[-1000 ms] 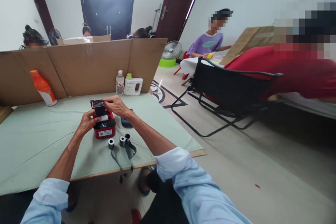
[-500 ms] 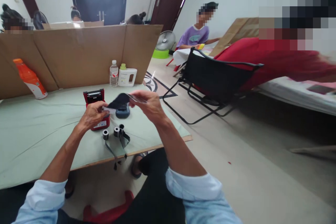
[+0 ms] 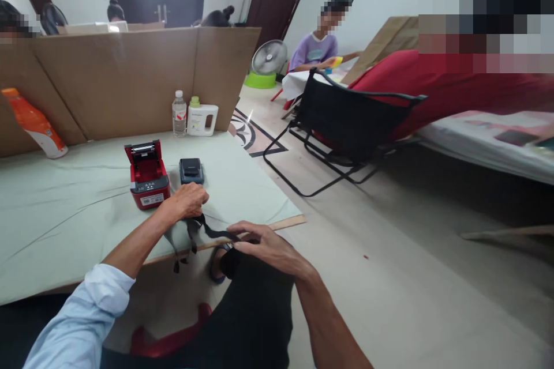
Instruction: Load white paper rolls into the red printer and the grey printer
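A glossy black ribbon (image 3: 214, 233) runs from beneath my left hand (image 3: 188, 202) to my right hand (image 3: 270, 247) at the table's front edge. My left hand is closed low over the tabletop, its fingers curled at the ribbon's upper end and hiding whatever small rolls lie under it. The thumb and fingers of my right hand close on the ribbon's other end. More dark strips (image 3: 193, 236) hang over the edge below my left hand. Just behind that hand stand a small red printer (image 3: 150, 187) with its lid up and a dark boxy device (image 3: 191, 170).
A cardboard screen (image 3: 130, 81) lines the table's back. Before it stand an orange bottle (image 3: 37, 124), a clear bottle (image 3: 179, 115) and a white jug (image 3: 202, 120). To the right are a black folding chair (image 3: 346, 121), a person in red and a person in purple.
Both hands have come down from in front of the printer, where they held a dark sheet and a pale piece. The left is now over the rolls, and the ribbon stretches between the hands.
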{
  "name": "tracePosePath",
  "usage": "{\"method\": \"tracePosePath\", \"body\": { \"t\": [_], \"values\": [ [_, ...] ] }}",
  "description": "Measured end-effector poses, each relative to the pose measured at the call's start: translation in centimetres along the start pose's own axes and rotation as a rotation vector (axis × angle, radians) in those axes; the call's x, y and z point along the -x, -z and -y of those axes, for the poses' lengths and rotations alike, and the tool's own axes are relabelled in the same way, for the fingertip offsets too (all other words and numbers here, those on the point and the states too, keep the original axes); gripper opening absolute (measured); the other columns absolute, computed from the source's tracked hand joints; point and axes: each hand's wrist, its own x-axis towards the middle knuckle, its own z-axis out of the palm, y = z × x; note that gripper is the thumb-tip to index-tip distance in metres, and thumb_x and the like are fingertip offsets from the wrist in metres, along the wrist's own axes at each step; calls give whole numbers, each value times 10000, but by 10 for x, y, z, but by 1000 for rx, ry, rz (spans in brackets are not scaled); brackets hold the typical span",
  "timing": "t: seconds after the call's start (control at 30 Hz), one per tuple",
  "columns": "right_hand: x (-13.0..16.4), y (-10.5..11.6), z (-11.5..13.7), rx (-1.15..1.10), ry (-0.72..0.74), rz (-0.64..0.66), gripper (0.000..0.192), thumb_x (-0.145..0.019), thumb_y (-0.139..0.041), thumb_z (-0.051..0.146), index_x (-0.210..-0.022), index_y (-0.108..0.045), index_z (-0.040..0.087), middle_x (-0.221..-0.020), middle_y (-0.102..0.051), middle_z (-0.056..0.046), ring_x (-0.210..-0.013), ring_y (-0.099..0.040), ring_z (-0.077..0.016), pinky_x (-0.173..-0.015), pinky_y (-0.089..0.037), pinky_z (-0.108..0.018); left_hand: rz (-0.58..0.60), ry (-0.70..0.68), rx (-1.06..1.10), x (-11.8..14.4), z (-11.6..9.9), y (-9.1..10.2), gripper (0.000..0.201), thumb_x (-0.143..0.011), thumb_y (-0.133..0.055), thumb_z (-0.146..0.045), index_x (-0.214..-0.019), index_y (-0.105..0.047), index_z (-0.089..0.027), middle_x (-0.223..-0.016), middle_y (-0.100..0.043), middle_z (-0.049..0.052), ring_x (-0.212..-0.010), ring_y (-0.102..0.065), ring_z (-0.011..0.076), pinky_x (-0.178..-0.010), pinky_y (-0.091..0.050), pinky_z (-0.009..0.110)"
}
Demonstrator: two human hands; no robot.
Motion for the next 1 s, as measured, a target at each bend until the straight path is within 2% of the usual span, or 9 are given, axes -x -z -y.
{"method": "tracePosePath", "body": {
  "t": [0.07,0.17,0.23,0.33,0.53,0.63,0.8,0.9,1.0],
  "values": [
    [-1,1,2,-35,-1,27,460,-826,-770,438,-1235,-748,228,-1272,-731,-108,-1090,-702,-288,-973,-566,-439,16,-7,-42,1,2,0,252,-742,-646,-53,-905,-794,-175,-962,-731,128,-972,-664,256,-777,-497,301],
    [-17,-3,1,-80,49,-60,506,-856,-743,477,-1289,-720,215,-1305,-718,-129,-1178,-674,-297,-1005,-558,-447,45,-9,-82,5,5,4,293,-763,-617,-53,-951,-800,-184,-1018,-735,123,-1006,-657,255,-772,-497,299],
    [-35,-13,-3,-79,70,-102,549,-878,-717,507,-1330,-693,195,-1292,-721,-141,-1178,-669,-289,-1011,-552,-451,68,-8,-77,7,6,7,347,-774,-607,-62,-1027,-800,-199,-1063,-737,113,-984,-670,238,-757,-501,289],
    [-63,-36,-9,-55,100,-75,623,-876,-709,524,-1381,-652,164,-1285,-718,-150,-1087,-682,-271,-982,-552,-450,93,-10,-45,8,8,10,377,-776,-609,-74,-1074,-797,-208,-1087,-740,101,-926,-692,215,-728,-500,271],
    [-86,-74,-3,-68,188,-1,442,-917,-658,448,-1219,-708,130,-1179,-743,-124,-969,-678,-253,-892,-543,-398,74,-14,12,6,20,2,263,-741,-643,-91,-928,-802,-186,-975,-761,111,-868,-720,235,-695,-506,267],
    [-86,-77,-2,-93,201,-3,443,-909,-666,427,-1244,-694,139,-1202,-736,-126,-1003,-674,-257,-916,-533,-402,11,-28,87,9,31,-4,369,-723,-638,-69,-1032,-792,-199,-999,-777,103,-933,-732,241,-782,-534,271],
    [-87,-73,-7,-131,133,-34,580,-896,-685,479,-1354,-610,131,-1208,-701,-146,-934,-659,-224,-819,-543,-364,-140,-77,245,28,48,-13,537,-807,-568,-92,-1324,-680,-187,-1317,-719,126,-1215,-674,253,-1069,-505,352],
    [-89,-72,-10,-176,88,-46,689,-887,-699,504,-1443,-532,133,-1287,-656,-165,-861,-631,-185,-741,-537,-329,-208,-69,320,42,53,-16,567,-829,-554,-101,-1386,-632,-174,-1433,-654,131,-1327,-610,257,-1159,-459,391],
    [-93,-72,-9,-181,73,-64,754,-873,-707,506,-1489,-488,132,-1320,-628,-168,-777,-579,-146,-683,-520,-308,-318,-61,382,60,52,-14,547,-838,-522,-79,-1366,-637,-167,-1416,-664,124,-1321,-614,249,-1165,-461,400]
  ]
}}
